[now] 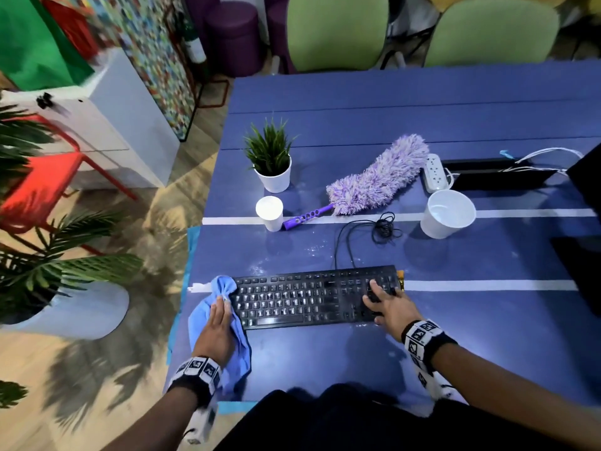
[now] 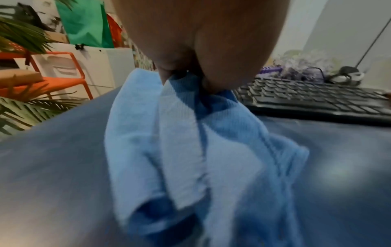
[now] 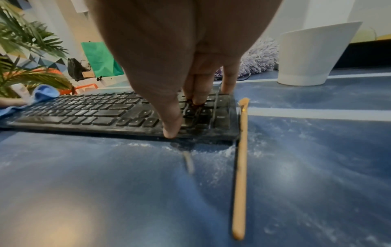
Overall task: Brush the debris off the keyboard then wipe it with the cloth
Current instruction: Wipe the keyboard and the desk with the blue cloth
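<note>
A black keyboard (image 1: 309,297) lies across the blue table (image 1: 325,359) near me. My left hand (image 1: 221,304) is at the keyboard's left end and pinches a bunched light-blue cloth (image 1: 227,346); in the left wrist view the cloth (image 2: 186,150) hangs from between thumb and fingers beside the keyboard (image 2: 317,100). My right hand (image 1: 379,299) rests on the keyboard's right end with straight fingers (image 3: 198,98) on the keys and the thumb on the front edge. A thin wooden brush handle (image 3: 240,167) lies along the keyboard's (image 3: 95,113) right side. White powder is scattered on the table around it.
Behind the keyboard are a purple fluffy duster (image 1: 377,177), a white cup (image 1: 269,211), a small potted plant (image 1: 272,164), a white bowl-like pot (image 1: 447,218), a power strip (image 1: 435,172) and the coiled keyboard cable (image 1: 385,227). The table's left edge runs just beside the cloth.
</note>
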Available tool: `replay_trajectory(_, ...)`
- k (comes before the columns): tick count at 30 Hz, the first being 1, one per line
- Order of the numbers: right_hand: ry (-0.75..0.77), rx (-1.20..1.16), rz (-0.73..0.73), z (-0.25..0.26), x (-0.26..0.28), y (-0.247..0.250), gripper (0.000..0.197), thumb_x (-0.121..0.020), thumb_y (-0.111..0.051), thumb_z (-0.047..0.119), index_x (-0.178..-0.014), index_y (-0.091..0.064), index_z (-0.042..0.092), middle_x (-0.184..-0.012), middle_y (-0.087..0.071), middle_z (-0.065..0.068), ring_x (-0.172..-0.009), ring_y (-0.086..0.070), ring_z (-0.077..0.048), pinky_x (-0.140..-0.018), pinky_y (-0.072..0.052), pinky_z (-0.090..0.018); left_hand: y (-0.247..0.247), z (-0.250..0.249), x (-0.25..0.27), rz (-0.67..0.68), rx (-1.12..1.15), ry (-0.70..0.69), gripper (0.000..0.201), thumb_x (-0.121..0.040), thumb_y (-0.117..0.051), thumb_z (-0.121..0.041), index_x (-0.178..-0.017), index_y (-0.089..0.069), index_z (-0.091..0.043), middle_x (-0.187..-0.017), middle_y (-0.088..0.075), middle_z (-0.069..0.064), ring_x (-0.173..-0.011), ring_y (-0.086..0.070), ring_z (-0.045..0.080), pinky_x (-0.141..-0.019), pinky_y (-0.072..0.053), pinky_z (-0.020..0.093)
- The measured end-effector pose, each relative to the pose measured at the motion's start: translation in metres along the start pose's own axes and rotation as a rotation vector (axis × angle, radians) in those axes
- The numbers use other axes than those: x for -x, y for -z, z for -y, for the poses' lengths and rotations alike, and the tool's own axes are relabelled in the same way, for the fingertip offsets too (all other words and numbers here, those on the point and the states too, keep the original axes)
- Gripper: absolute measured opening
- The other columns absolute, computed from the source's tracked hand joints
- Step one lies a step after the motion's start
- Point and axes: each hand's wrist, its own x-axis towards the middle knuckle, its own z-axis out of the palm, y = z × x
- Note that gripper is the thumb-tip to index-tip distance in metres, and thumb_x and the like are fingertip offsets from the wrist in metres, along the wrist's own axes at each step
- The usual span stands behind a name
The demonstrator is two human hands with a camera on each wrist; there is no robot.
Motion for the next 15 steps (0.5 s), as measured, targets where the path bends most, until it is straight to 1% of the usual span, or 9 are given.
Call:
replay_trajectory(1,0.011,0.009,0.002,0.001,-0.001,0.003,0.056,-0.098,-0.043,0.028,-0.149,-0.025,0.038,-0.164,0.005,0.000,-0.137,-0.042,-0.016,-0.121,-0.011,-0.038,0.007,0.003,-0.012,-0.021,-0.044,0.001,0.065,-0.077,-0.030,-0.008,-0.134,-0.043,0.020,-0.139,-0.044,0.039,-0.126,-0.045,0.055,-0.095,-0.046,0.062)
replay_trajectory(4,-0.007,0.055,0.005,0.004,0.003,0.007,0.056,-0.098,-0.043,0.026,-0.150,-0.026,0.037,-0.164,0.005,-0.003,-0.132,-0.048,-0.020,-0.121,-0.011,-0.039,0.011,0.002,-0.041,-0.047,-0.099,0.005,0.065,-0.080,-0.025,-0.013,-0.131,-0.042,0.023,-0.137,-0.043,0.043,-0.124,-0.047,0.059,-0.099,-0.045,0.060)
replay_trajectory(6,-0.025,0.109,0.010,0.009,0.004,0.006,0.054,-0.100,-0.041,0.028,-0.151,-0.023,0.036,-0.164,0.005,-0.005,-0.128,-0.052,-0.022,-0.121,-0.011,-0.041,0.000,-0.002,-0.041,-0.092,-0.057,0.041,0.067,-0.079,-0.024,-0.012,-0.136,-0.036,0.023,-0.142,-0.035,0.043,-0.132,-0.037,0.059,-0.107,-0.036,0.062)
replay_trajectory(7,-0.029,0.131,0.009,0.012,0.003,0.006,0.054,-0.101,-0.040,0.028,-0.151,-0.022,0.035,-0.164,0.006,-0.006,-0.128,-0.052,-0.022,-0.121,-0.010,-0.041,-0.006,-0.010,-0.035,-0.135,-0.046,0.044,0.068,-0.078,-0.026,-0.011,-0.136,-0.036,0.023,-0.142,-0.036,0.043,-0.133,-0.034,0.059,-0.107,-0.036,0.064)
replay_trajectory(8,-0.032,0.149,0.010,0.013,0.003,0.006,0.054,-0.102,-0.039,0.028,-0.152,-0.020,0.034,-0.163,0.007,-0.007,-0.128,-0.051,-0.022,-0.121,-0.010,-0.042,-0.014,-0.022,-0.027,-0.159,-0.041,0.060,0.068,-0.077,-0.027,-0.010,-0.134,-0.039,0.022,-0.139,-0.039,0.043,-0.132,-0.036,0.059,-0.107,-0.038,0.063)
replay_trajectory(9,-0.035,0.157,0.010,0.014,0.002,0.007,0.054,-0.102,-0.038,0.028,-0.152,-0.020,0.033,-0.163,0.008,-0.008,-0.128,-0.052,-0.023,-0.121,-0.010,-0.042,-0.021,-0.038,-0.022,-0.167,-0.039,0.059,0.067,-0.075,-0.027,-0.010,-0.131,-0.042,0.022,-0.135,-0.044,0.043,-0.129,-0.040,0.059,-0.108,-0.038,0.059)
replay_trajectory(11,-0.036,0.154,0.018,0.013,0.001,0.006,0.054,-0.102,-0.038,0.028,-0.152,-0.019,0.033,-0.163,0.008,-0.009,-0.126,-0.053,-0.023,-0.122,-0.010,-0.042,-0.032,-0.077,-0.016,-0.167,-0.007,0.007,0.067,-0.071,-0.028,-0.010,-0.130,-0.040,0.019,-0.129,-0.050,0.042,-0.127,-0.038,0.055,-0.109,-0.027,0.048)
replay_trajectory(13,-0.028,0.140,0.025,0.012,0.003,0.002,0.054,-0.102,-0.037,0.029,-0.152,-0.017,0.033,-0.163,0.010,-0.008,-0.128,-0.052,-0.022,-0.122,-0.010,-0.042,-0.041,-0.105,-0.013,-0.117,0.028,-0.073,0.071,-0.071,-0.028,-0.013,-0.136,-0.033,0.015,-0.134,-0.048,0.039,-0.132,-0.034,0.054,-0.113,-0.017,0.043)
replay_trajectory(15,-0.018,0.133,0.031,0.011,0.003,0.003,0.054,-0.103,-0.036,0.030,-0.152,-0.016,0.034,-0.163,0.010,-0.005,-0.133,-0.047,-0.018,-0.122,-0.010,-0.042,-0.043,-0.098,-0.014,-0.053,-0.012,-0.153,0.073,-0.071,-0.028,-0.015,-0.140,-0.030,0.010,-0.141,-0.045,0.033,-0.134,-0.039,0.051,-0.115,-0.011,0.040)
